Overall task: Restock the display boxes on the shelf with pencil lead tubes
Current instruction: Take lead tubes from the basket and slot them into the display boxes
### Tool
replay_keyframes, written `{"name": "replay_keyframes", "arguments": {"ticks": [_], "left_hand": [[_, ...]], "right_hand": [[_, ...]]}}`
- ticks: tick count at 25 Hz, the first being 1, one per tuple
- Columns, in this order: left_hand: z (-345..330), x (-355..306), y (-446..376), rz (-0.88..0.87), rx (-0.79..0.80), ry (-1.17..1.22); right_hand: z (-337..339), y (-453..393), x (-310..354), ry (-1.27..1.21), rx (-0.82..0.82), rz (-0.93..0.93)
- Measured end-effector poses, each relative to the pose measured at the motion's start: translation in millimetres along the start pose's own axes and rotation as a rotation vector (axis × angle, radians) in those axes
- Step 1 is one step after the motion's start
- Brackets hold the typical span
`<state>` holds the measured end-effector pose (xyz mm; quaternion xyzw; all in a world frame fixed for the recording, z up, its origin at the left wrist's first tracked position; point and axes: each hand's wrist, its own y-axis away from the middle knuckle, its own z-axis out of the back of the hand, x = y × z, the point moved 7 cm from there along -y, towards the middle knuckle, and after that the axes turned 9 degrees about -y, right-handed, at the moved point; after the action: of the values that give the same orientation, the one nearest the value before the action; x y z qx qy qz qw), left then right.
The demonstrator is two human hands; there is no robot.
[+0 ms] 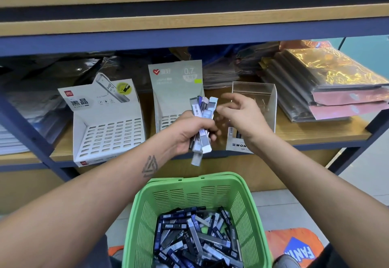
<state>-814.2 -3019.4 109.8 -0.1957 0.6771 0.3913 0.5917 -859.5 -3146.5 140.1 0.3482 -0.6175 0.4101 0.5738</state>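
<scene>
Just above the green basket (189, 192), the left hand (189, 131) grips a bundle of lead tubes (203, 120) while the released right hand (242, 114) should pinch one tube squarely for the display box (109, 128) beyond.

This is a stationery shop: a blue-framed wooden shelf (315, 139) carries branded cardboard display boxes (109, 133) for pencil leads along its front edge, stacks of plastic-wrapped folders (328, 86) sit toward its right end, and a green basket (189, 196) of lead tubes (195, 240) stands below.
</scene>
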Motion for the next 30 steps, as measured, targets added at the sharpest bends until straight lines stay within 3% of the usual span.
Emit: {"name": "replay_keyframes", "arguments": {"ticks": [9,13,16,22,30], "left_hand": [[59.3,9.5,34.0,0.044,-0.005,0.029],[82.2,17.5,46.0,0.072,-0.01,0.023],[96.0,21.5,50.8,0.1,-0.05,0.035],[123.0,6.3,55.6,0.041,-0.201,0.037],[154.6,-3.3,49.0,0.134,-0.39,-0.13]], "right_hand": [[-69.4,-22.2,7.2,-0.05,0.174,-0.085],[-71.9,-31.8,-0.8,-0.115,0.085,-0.111],[-72.6,-37.7,1.9,-0.149,0.066,-0.07],[-92.3,-44.0,10.3,-0.172,0.195,-0.088],[-83.3,-66.8,18.8,-0.116,-0.04,0.051]]}}
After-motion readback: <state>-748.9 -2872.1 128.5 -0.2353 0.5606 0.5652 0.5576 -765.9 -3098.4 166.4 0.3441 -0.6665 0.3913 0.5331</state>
